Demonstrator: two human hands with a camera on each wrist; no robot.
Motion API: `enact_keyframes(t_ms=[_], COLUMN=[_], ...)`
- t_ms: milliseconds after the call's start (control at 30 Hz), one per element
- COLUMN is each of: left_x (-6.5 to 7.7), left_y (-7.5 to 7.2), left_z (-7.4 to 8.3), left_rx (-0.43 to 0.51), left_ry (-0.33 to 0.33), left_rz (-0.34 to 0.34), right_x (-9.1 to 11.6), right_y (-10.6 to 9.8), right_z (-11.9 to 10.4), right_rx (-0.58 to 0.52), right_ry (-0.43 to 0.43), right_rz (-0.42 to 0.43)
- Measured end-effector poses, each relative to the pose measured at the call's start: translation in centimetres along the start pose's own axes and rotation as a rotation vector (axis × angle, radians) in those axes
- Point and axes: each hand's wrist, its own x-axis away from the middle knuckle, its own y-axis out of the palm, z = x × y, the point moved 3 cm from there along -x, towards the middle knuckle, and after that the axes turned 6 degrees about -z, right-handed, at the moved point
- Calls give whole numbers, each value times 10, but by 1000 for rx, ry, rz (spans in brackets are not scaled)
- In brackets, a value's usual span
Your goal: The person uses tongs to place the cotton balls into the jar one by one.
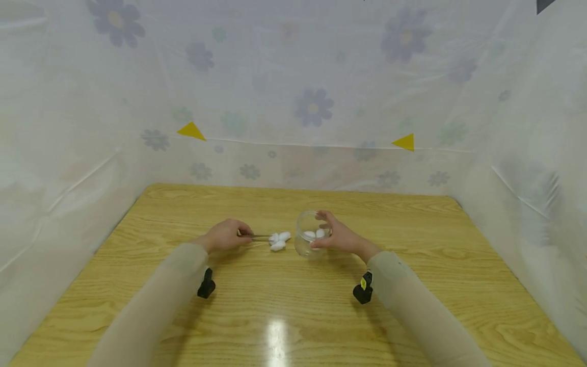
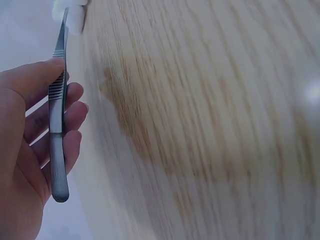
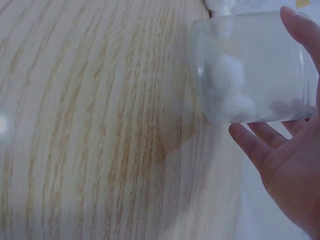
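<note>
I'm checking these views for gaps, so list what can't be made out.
Left wrist: the white balls by the tweezers, cut off by the top edge.
Head: whether the tweezers grip a ball; the tips are too small.
Right wrist: the exact count inside the glass jar, blurred by its glass.
Right wrist: part of the right hand, cut off by the right edge.

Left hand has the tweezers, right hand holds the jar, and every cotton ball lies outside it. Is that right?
No: some cotton balls sit inside the jar, as the right wrist view shows. The left hand does have the tweezers, and the right hand holds the jar.
</note>
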Motion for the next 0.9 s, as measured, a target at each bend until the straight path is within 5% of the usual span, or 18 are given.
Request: enact_keyframes(t_ms=[367,900], left_x=[-5,-1], left_y=[2,-2], left_z=[1,-12], left_rx=[-95,-41], left_ry=[23,32], left_rz=[-6,51], right_x=[0,1], right_y=[0,-1], right_z=[1,-1], right_rx=[3,11], right_ry=[2,-3], right_rz=[3,1])
